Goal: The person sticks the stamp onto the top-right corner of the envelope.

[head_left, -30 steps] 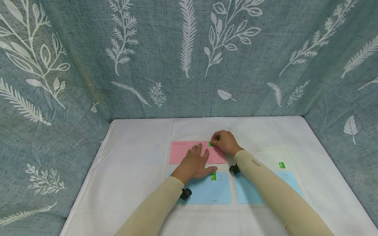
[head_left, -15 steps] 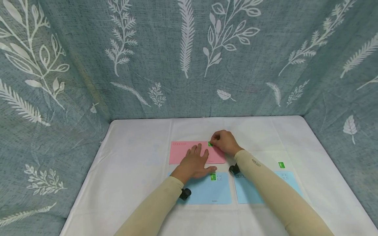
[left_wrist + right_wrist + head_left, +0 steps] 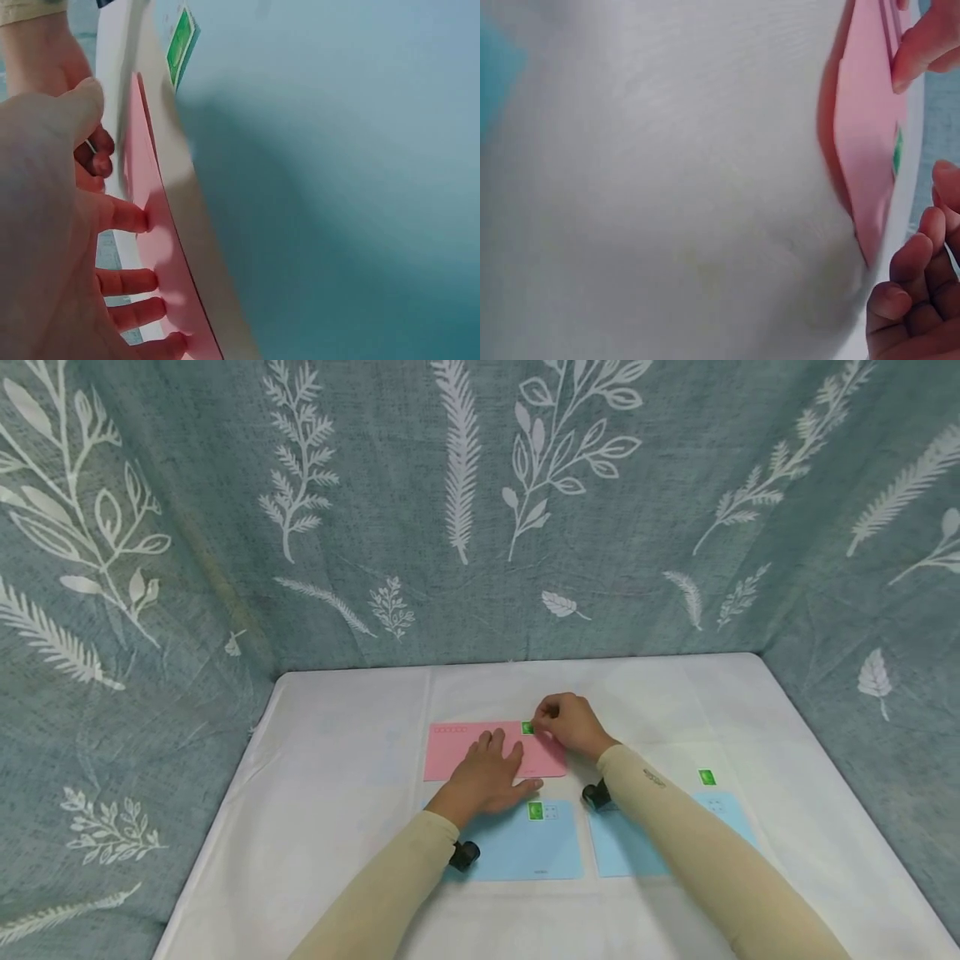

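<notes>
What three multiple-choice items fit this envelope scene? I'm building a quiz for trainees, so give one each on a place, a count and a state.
1. Where does the pink envelope lie?
A. behind the blue envelopes
B. right of them
C. on the curtain

2. How many blue envelopes are on the table?
A. one
B. two
C. four

3. How is the left hand?
A. flat on the pink envelope
B. raised
C. gripping a pen

Key: 1 A, the pink one is farther back than both blue envelopes. 2 B, two show. 3 A, straight fingers press it while the right hand pinches a green stamp.
</notes>
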`<state>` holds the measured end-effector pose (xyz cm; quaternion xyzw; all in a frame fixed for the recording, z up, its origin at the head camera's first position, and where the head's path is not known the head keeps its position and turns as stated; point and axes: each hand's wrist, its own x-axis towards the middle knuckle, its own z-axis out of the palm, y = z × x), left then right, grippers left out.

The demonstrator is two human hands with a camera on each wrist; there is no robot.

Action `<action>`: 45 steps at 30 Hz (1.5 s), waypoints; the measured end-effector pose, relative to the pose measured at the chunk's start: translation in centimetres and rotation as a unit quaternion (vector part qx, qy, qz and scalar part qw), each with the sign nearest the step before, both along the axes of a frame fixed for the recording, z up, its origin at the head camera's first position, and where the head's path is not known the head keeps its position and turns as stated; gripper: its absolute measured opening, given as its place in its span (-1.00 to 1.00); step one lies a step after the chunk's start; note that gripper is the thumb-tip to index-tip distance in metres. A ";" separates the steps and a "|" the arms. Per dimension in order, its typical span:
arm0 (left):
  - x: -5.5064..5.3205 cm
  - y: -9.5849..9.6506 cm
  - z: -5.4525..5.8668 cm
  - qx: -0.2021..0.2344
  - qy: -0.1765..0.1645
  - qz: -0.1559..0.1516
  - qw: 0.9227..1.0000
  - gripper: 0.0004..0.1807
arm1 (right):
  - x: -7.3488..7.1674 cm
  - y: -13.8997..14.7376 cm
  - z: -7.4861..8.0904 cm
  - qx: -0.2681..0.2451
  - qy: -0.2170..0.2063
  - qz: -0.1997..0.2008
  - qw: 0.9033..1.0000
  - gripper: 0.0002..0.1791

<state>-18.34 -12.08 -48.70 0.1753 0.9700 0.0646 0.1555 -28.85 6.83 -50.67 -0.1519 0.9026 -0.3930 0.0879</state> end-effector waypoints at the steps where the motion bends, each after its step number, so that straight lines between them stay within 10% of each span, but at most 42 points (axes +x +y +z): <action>1: 0.0 0.0 0.0 -0.004 0.006 -0.001 1.000 -0.12 | 0.0 0.1 0.1 0.001 0.002 0.001 1.000 -0.89; 22: 1.2 0.8 0.1 0.000 0.051 -0.023 0.998 -0.06 | 1.6 3.2 2.2 -0.032 0.018 -0.005 0.999 -0.88; 45: 6.2 9.1 -0.4 -0.019 0.115 -0.138 0.983 -0.05 | 5.2 12.7 2.3 -0.037 0.040 -0.028 0.998 -0.90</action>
